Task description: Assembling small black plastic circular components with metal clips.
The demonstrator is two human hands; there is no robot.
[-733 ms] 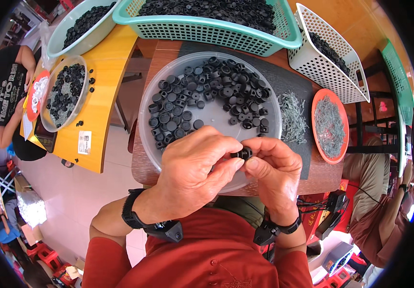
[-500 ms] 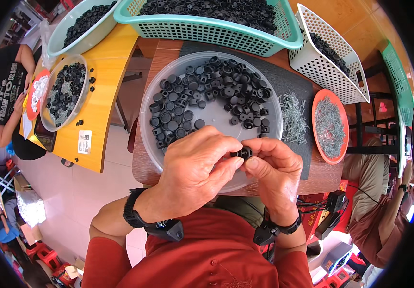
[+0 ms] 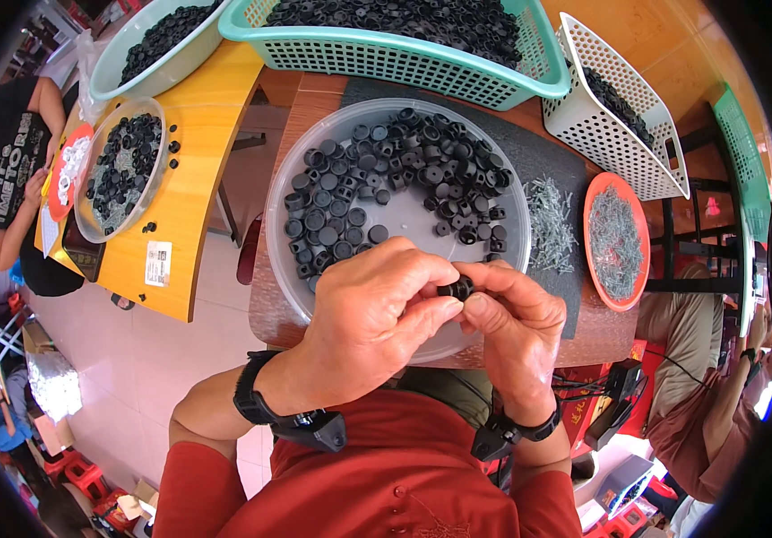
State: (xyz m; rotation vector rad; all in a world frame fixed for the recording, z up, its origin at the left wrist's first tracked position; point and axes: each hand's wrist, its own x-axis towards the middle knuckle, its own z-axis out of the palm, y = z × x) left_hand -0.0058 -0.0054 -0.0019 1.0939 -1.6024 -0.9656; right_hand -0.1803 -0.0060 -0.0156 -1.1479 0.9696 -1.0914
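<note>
Both of my hands meet over the near rim of a clear round bowl (image 3: 511,224) that holds several small black plastic caps (image 3: 404,179). My left hand (image 3: 372,318) and my right hand (image 3: 511,327) pinch one small black cap (image 3: 457,289) between their fingertips. The cap sits just above the bowl's near edge. Black bands are strapped on both wrists. Whether anything else is held inside the fingers is hidden.
A loose heap of small metal screws (image 3: 549,220) lies on a dark mat, beside an orange dish (image 3: 614,238) of more screws. Teal basket (image 3: 404,49) and white basket (image 3: 623,117) stand behind. A yellow table (image 3: 193,197) at left carries another bowl; other people sit left and right.
</note>
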